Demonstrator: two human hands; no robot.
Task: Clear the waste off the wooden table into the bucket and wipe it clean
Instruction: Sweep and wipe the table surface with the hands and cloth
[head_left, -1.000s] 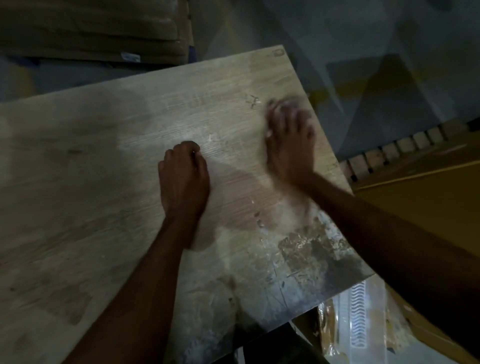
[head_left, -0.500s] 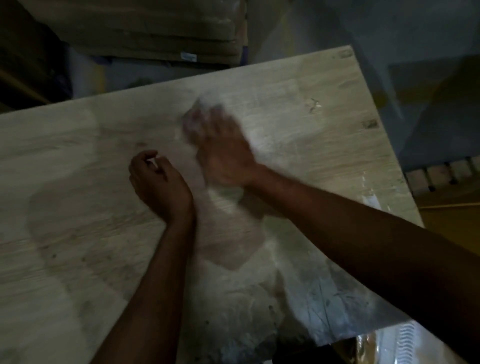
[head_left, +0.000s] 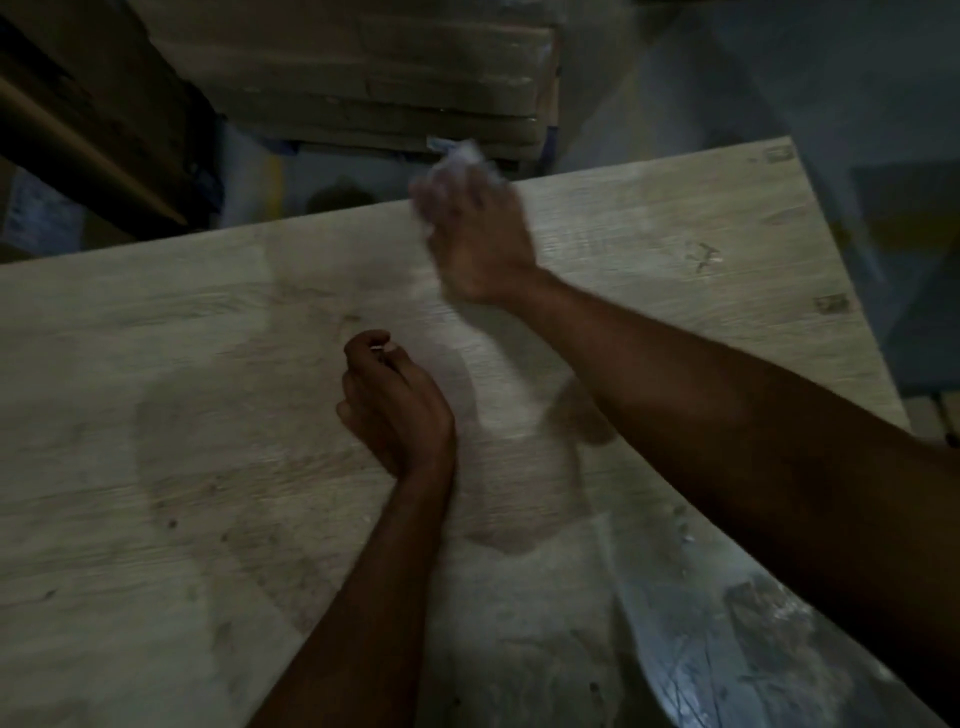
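Note:
The pale wooden table fills most of the view. My right hand reaches to the table's far edge, blurred by motion, and grips a whitish crumpled cloth that pokes out past its fingers over the edge. My left hand rests on the middle of the table with its fingers curled in; a small pale bit shows between the fingertips, too small to name. Grey-white smears and scratches cover the near right corner. No bucket is in view.
Stacked cardboard boxes stand behind the table's far edge. A dark shelf or crate is at the upper left. The floor drops away to the right of the table.
My right hand has swept from the right side across the table and out to the far edge with the cloth. My left hand has curled its fingers and stayed near the middle.

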